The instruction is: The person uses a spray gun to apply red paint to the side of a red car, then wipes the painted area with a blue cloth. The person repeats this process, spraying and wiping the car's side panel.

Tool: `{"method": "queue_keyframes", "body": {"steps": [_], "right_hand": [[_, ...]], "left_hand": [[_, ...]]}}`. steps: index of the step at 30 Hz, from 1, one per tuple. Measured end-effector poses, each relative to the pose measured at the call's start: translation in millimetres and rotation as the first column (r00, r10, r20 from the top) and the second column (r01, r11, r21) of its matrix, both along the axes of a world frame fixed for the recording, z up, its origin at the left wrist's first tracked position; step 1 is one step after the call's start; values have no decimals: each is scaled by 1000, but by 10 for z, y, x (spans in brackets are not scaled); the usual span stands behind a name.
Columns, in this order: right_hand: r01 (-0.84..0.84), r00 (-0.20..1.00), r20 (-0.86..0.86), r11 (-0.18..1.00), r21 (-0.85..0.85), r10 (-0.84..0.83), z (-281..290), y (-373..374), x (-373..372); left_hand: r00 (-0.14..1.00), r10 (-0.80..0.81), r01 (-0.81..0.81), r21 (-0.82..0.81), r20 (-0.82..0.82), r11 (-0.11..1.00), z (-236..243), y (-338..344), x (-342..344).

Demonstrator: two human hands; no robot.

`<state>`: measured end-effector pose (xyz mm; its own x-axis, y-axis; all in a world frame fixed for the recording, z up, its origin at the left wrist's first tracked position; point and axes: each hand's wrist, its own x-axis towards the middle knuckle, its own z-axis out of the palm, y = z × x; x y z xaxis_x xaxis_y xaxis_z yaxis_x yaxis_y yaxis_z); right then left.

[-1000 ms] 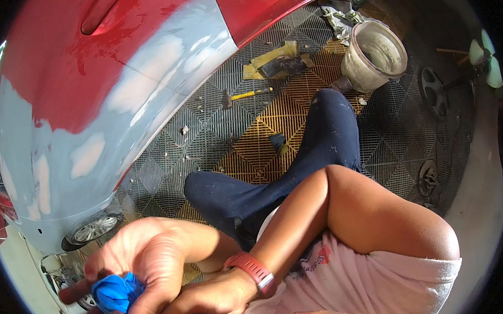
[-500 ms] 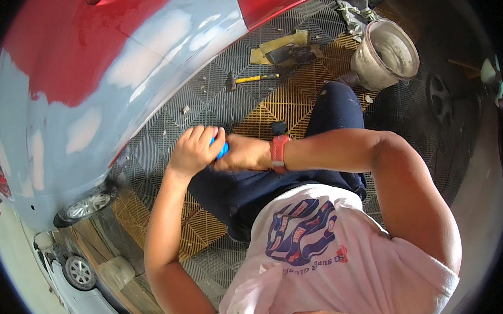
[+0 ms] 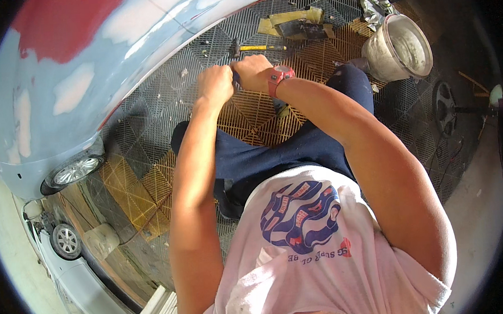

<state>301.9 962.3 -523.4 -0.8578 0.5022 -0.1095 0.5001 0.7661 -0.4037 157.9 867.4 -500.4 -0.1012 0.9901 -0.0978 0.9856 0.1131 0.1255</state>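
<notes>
My left hand (image 3: 215,82) and my right hand (image 3: 252,73) are stretched out in front of me, closed and side by side. A narrow bit of a dark blue thing (image 3: 235,78) shows in the gap between them; the fingers hide the rest, and its kind cannot be made out. A red watch (image 3: 281,74) sits on my right wrist. Just beyond the hands, a hammer with a yellow and black handle (image 3: 252,48) lies on the floor. To the left stands a car body panel (image 3: 44,105), red with grey primer and pale sanded patches.
A whitish, stained bucket (image 3: 380,53) stands at the far right, with crumpled silvery material (image 3: 373,5) behind it. Yellowish and dark sheets (image 3: 296,25) lie past the hammer. Grey and yellow grid tiles (image 3: 255,120) cover the floor. A car wheel (image 3: 73,171) is at the left.
Both hands have moved forward, away from my body, and the arms are straighter. The bright blue thing between the hands is now mostly hidden. My view has shifted slightly.
</notes>
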Motion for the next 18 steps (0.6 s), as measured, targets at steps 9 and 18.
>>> {"method": "queue_keyframes", "body": {"steps": [9,18], "right_hand": [[-280,949,-72,926,254,307,-114,259,21],[162,915,404,921,-354,-5,-1939,274,690]], "left_hand": [[887,277,-220,-191,369,957,-203,83,0],[923,374,-260,-570,89,779,-798,-386,-53]]}}
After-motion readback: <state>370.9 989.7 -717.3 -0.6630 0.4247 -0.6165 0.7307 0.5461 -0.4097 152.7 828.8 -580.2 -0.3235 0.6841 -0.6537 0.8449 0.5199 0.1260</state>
